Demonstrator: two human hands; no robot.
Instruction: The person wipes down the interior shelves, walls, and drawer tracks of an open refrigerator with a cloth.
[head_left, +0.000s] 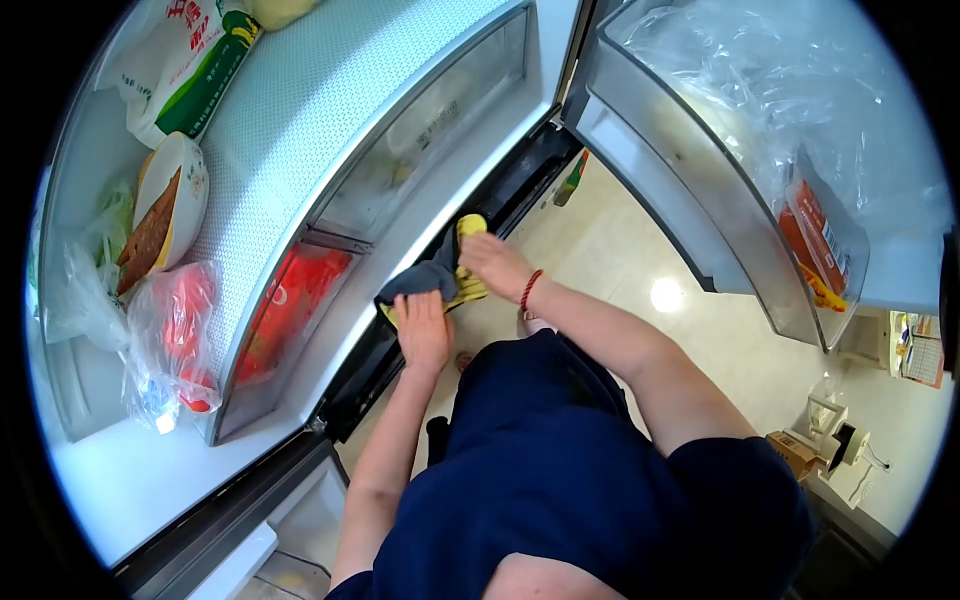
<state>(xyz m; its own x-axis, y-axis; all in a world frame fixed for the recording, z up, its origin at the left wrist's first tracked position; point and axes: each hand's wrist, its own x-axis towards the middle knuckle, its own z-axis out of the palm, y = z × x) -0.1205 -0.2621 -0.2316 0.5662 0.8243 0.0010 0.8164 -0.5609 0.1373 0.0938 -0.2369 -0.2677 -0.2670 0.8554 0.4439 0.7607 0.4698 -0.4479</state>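
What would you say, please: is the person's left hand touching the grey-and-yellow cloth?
Touching: the head view shows the left hand with its fingers laid over the lower edge of the grey-and-yellow cloth.

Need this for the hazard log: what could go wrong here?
The cloth, bunched under the left hand and right hand, could slip to the floor. The right arm might knock the open door, jostling the plastic bags in its bin.
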